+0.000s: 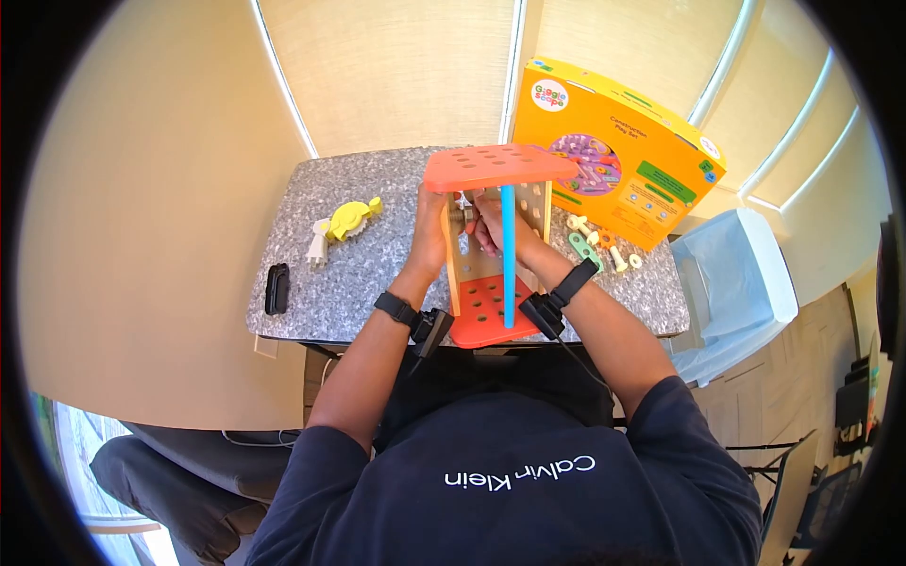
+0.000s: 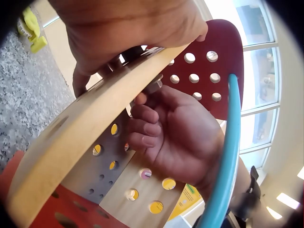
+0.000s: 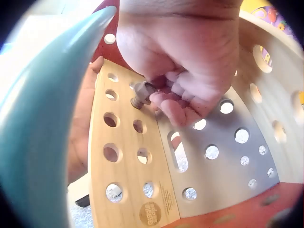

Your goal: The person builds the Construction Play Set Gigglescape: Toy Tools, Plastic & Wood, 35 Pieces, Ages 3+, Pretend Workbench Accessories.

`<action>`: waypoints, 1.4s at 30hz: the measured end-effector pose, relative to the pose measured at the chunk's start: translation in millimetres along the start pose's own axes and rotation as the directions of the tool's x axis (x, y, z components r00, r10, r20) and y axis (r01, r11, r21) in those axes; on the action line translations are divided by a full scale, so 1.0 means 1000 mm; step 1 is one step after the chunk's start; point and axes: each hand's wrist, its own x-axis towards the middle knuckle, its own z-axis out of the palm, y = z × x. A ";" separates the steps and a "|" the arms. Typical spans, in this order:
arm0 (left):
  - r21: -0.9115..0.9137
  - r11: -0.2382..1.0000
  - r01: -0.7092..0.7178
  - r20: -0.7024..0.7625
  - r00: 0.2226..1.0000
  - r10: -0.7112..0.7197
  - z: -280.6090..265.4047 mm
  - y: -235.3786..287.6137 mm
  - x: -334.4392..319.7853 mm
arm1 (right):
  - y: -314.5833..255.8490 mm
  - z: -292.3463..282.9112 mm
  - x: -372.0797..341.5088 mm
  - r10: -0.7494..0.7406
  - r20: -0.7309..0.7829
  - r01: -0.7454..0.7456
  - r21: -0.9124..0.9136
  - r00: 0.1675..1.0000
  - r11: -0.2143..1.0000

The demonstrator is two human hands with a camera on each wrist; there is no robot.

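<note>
Grey bolt (image 3: 142,92) pokes through a wooden side (image 3: 125,137), pinched by the right hand's (image 3: 190,71) bent fingers. The left hand (image 2: 128,28) grips that side from outside. Both are at the holey toy frame (image 1: 500,177), middle of the head view. A blue rod (image 1: 509,255) stands in front; a yellow box (image 1: 604,123) is upper right.

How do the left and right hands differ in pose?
Side: left hand is outside the wooden side panel; right hand is on its inner face. Grip: left hand holds the panel's edge; right hand's curled fingers pinch a grey fastener. Shared: both are at the same panel, with black straps on both wrists.
</note>
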 end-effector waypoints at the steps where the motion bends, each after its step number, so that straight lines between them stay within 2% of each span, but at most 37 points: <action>1: 0.000 1.000 -0.001 -0.001 1.000 0.001 -0.001 0.000 0.000 | 0.001 0.001 0.000 0.000 0.001 0.000 -0.001 1.000 1.000; 3: -0.017 1.000 -0.012 0.053 0.999 0.013 -0.004 0.000 0.001 | 0.005 0.005 -0.001 0.052 -0.048 -0.046 0.108 0.997 0.993; 4: -0.018 1.000 -0.012 0.052 0.999 0.013 -0.006 -0.002 0.001 | 0.006 0.005 -0.003 0.052 -0.048 -0.047 0.107 0.997 0.993; 6: -0.024 1.000 -0.006 0.043 0.999 0.007 -0.009 -0.007 0.003 | 0.006 0.006 -0.005 -0.088 -0.007 0.087 -0.044 0.996 0.995; 9: -0.039 0.999 -0.032 0.034 0.999 0.034 -0.006 -0.006 0.001 | 0.001 0.009 -0.008 -0.163 -0.019 0.161 -0.092 0.986 0.983; 10: -0.039 0.999 -0.030 0.036 0.999 0.031 -0.006 -0.004 0.000 | 0.004 0.007 -0.004 -0.163 -0.022 0.160 -0.091 0.986 0.983; 12: -0.061 0.998 0.034 0.206 0.978 -0.021 -0.007 0.003 -0.001 | 0.009 0.003 0.007 -0.046 -0.044 0.035 -0.227 0.998 0.973; 13: -0.060 0.998 0.035 0.207 0.978 -0.022 -0.004 0.005 -0.002 | 0.004 0.006 0.003 -0.046 -0.045 0.034 -0.226 0.998 0.974; 16: -0.033 0.999 -0.003 0.172 0.985 0.008 0.001 0.003 -0.004 | -0.007 0.013 -0.007 -0.117 -0.085 0.089 -0.281 0.989 0.956; 18: -0.033 0.999 -0.043 0.034 0.998 0.044 -0.006 -0.013 0.002 | 0.005 0.010 -0.001 -0.115 -0.154 0.077 -0.236 0.981 0.969; 19: -0.033 0.999 -0.043 0.031 0.999 0.044 -0.002 -0.009 0.000 | 0.008 0.009 0.001 -0.114 -0.152 0.076 -0.236 0.982 0.969; 21: -0.010 0.997 -0.080 -0.100 0.992 0.078 0.011 0.002 -0.005 | 0.011 0.006 0.006 -0.113 -0.064 0.106 -0.095 0.992 0.990; 22: -0.012 0.997 -0.079 -0.103 0.992 0.078 0.007 0.000 -0.004 | 0.011 0.005 0.008 -0.110 -0.062 0.104 -0.096 0.992 0.990; 24: 0.005 1.000 -0.028 0.001 1.000 0.028 -0.001 -0.005 -0.003 | 0.014 0.004 0.009 -0.028 -0.018 0.027 -0.054 0.999 0.998; 25: 0.003 1.000 -0.025 0.000 1.000 0.025 0.001 -0.001 -0.006 | 0.012 0.003 0.009 -0.025 -0.019 0.024 -0.053 1.000 0.998; 27: -0.026 1.000 -0.018 0.092 0.996 0.020 0.005 0.007 -0.009 | 0.008 0.000 0.008 0.015 0.015 -0.011 -0.231 1.000 0.973; 28: -0.026 1.000 -0.017 0.091 0.996 0.020 0.006 0.007 -0.010 | 0.012 -0.002 0.011 0.016 0.015 -0.012 -0.230 1.000 0.973; 30: -0.058 0.998 -0.015 0.124 0.992 0.023 0.008 0.009 -0.012 | 0.021 -0.003 0.018 -0.097 -0.034 0.077 -0.382 0.995 0.921; 31: -0.055 0.998 -0.017 0.123 0.992 0.024 0.006 0.008 -0.011 | 0.022 -0.002 0.018 -0.100 -0.032 0.080 -0.380 0.994 0.921; 33: 0.011 1.000 -0.026 0.032 0.999 0.025 0.004 0.005 -0.011 | 0.026 0.001 0.017 -0.283 -0.123 0.243 -0.268 0.951 0.932; 37: -0.034 0.999 -0.012 -0.036 0.999 0.010 0.000 -0.005 -0.008 | 0.021 0.008 0.007 -0.307 -0.194 0.285 -0.134 0.932 0.949; 39: -0.044 0.997 -0.066 0.080 0.994 0.069 -0.007 -0.010 -0.003 | 0.025 0.004 0.010 -0.472 -0.006 0.458 -0.233 0.882 0.858; 40: -0.045 0.997 -0.064 0.080 0.995 0.067 -0.005 -0.007 -0.004 | 0.018 0.007 0.005 -0.470 -0.007 0.456 -0.233 0.883 0.859; 42: -0.060 0.997 -0.046 0.051 0.998 0.049 0.002 0.000 -0.010 | 0.000 0.014 -0.009 -0.285 -0.057 0.265 -0.229 0.957 0.937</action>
